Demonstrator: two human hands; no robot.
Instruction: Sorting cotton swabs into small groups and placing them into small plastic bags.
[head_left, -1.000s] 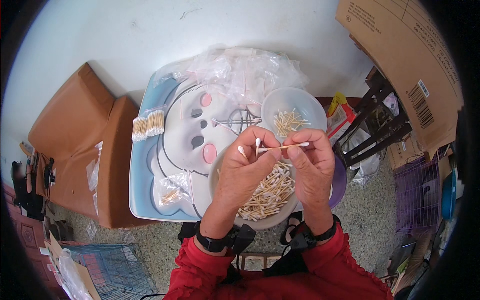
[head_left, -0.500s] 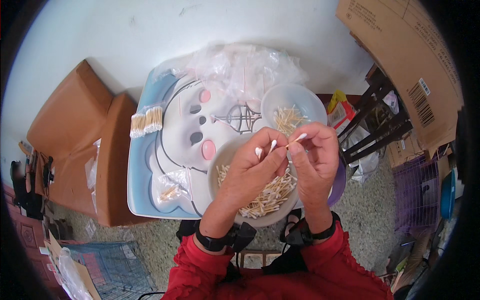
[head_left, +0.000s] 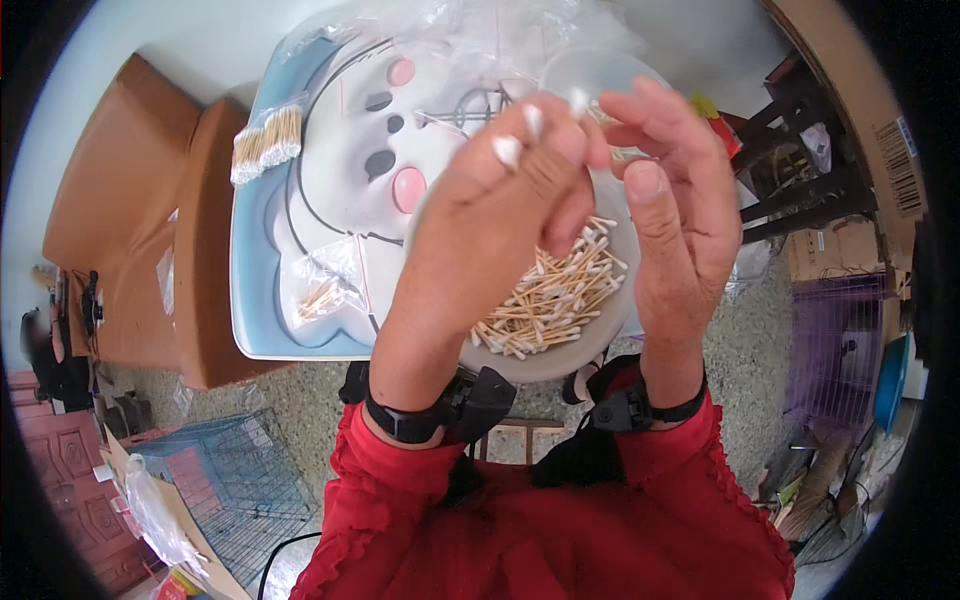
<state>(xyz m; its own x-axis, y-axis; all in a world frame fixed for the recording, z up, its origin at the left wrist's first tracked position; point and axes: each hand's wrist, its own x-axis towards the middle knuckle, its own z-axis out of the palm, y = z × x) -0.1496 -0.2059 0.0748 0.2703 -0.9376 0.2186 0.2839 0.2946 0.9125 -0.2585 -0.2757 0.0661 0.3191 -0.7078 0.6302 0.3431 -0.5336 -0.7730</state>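
Right hand (head_left: 690, 190): raised, loosened from its pinch, now spread with thumb parted from fingers.
Left hand (head_left: 500, 215): lifted higher in view, showing larger and blurred, with cotton swabs (head_left: 507, 152) in its grip.
Swab earlier pinched between both hands: now showing a blurred white head (head_left: 578, 101) near the left fingertips.
Clear bowl (head_left: 572, 68): now largely covered by hands.
Tray table (head_left: 252, 300): shifted upward in view.
Colourful packet (head_left: 178, 586): newly visible at lower left.
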